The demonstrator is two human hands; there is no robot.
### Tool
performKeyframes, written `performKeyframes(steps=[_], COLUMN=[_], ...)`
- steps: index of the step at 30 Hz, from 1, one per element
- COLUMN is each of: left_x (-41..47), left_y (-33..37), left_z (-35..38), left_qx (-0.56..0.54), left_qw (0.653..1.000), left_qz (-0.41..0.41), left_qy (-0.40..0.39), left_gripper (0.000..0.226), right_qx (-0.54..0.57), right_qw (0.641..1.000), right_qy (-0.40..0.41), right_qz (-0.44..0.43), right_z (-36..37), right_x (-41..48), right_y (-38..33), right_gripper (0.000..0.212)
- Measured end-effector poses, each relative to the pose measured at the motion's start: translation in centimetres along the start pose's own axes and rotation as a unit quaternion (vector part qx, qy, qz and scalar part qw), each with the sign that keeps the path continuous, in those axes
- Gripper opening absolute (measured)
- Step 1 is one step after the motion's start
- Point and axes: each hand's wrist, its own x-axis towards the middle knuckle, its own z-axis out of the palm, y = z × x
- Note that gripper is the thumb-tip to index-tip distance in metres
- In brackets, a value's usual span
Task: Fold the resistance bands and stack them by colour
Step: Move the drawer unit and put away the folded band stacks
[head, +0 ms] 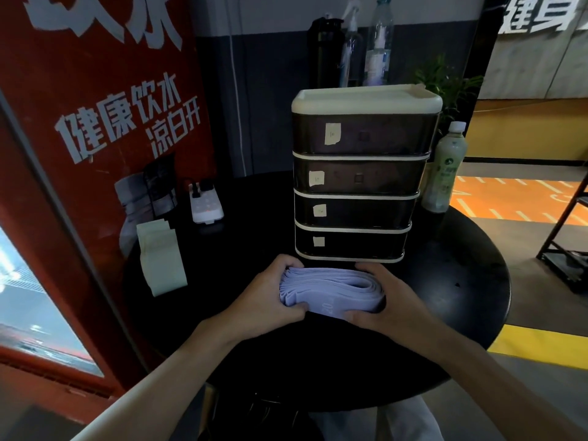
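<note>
A folded bundle of several lavender resistance bands [331,289] lies on the round black table [445,281], right in front of the drawer tower. My left hand [267,297] grips its left end, fingers curled over the far edge and thumb on the near edge. My right hand [385,297] grips its right, looped end the same way. A stack of pale green folded bands [160,259] lies at the table's left edge, apart from both hands.
A dark drawer tower [356,192] with a cream lid and paper labels stands just behind the bundle. A white power strip [205,202] lies at the back left, a pale bottle [444,173] at the back right. A red sign panel [95,138] borders the left side.
</note>
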Motion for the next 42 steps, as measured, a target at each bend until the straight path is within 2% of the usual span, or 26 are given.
performKeyframes(steps=[2,4,7,10,12,16,19,23,27,32,34,38,42], left_x=[0.0,-0.3,-1.2,-1.4,-1.3,-1.9,-2.1,-2.1,-2.2,-2.6,-2.7,-2.8,-2.7], left_y=[0.6,1.1,1.4,1.1,1.3,1.6,1.3,1.0,1.2,1.4,1.7,2.1,2.1], left_z=[-0.1,0.1,1.1,1.6,1.3,1.1,1.2,1.4,1.4,1.3,1.3,1.3,1.2], left_qx=[0.002,-0.016,-0.015,0.087,0.063,-0.009,0.048,0.092,0.175,0.101,0.087,0.065,0.054], left_qw=[1.0,1.0,0.999,0.994,0.996,1.0,0.998,0.995,0.982,0.995,0.996,0.998,0.998], left_qz=[0.0,0.005,0.032,0.042,0.025,0.026,0.021,-0.008,-0.026,-0.008,0.002,0.016,0.011], left_qy=[-0.013,-0.021,-0.028,-0.057,-0.056,-0.001,-0.031,-0.029,-0.07,-0.024,-0.016,0.007,0.02], left_gripper=[0.046,0.047,0.052,0.05,0.043,0.041,0.045,0.047,0.045,0.044,0.041,0.043,0.046], right_qx=[-0.019,-0.019,-0.041,-0.113,-0.101,-0.078,-0.13,-0.13,-0.154,-0.096,-0.105,-0.1,-0.088], right_qw=[1.0,1.0,0.999,0.994,0.995,0.997,0.991,0.991,0.988,0.995,0.994,0.994,0.995], right_qy=[0.003,0.024,0.033,-0.001,-0.001,0.027,0.011,0.021,-0.032,0.001,0.012,0.031,0.039], right_qz=[0.0,-0.006,-0.012,-0.004,-0.007,-0.004,0.013,0.001,0.006,0.01,0.016,0.01,0.008], right_z=[-0.1,-0.5,-1.3,-1.3,-1.6,-2.1,-2.0,-2.1,-2.4,-2.9,-2.7,-2.4,-2.3], right_x=[0.2,0.0,-0.9,-1.5,-1.5,-2.0,-2.4,-2.6,-2.6,-3.2,-3.2,-3.2,-3.2], right_y=[-0.3,-0.4,0.1,0.8,0.7,0.5,0.3,0.0,0.2,1.3,1.4,1.4,2.0], right_gripper=[0.047,0.042,0.045,0.045,0.04,0.039,0.039,0.038,0.054,0.061,0.057,0.038,0.04])
